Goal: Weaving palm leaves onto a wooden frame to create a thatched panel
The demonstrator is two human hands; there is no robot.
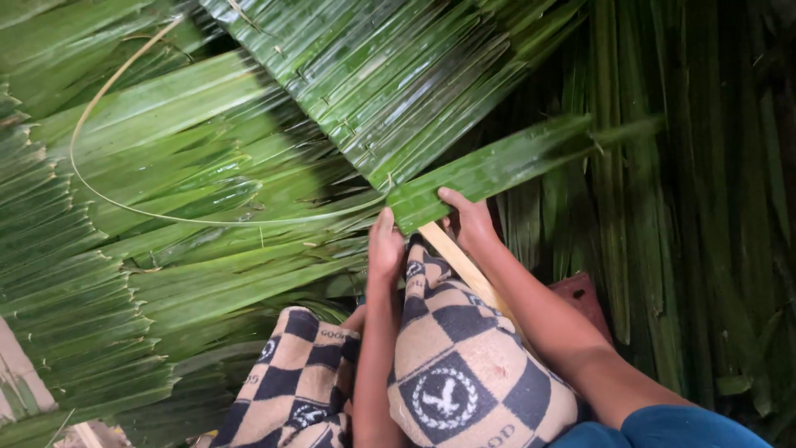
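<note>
- You have one view only, from the camera on your head, so no second view shares any part of the scene.
- It looks steeply down over your forearms and checked-cloth lap (464, 365), which fill the lower middle of the frame.
- It sits close: your left hand (385, 249) and right hand (471, 222) lie near the centre, just ahead of your knees.
- Beyond them it faces the stitched green leaf panels (249, 166), which run off the top and left edges.
</note>
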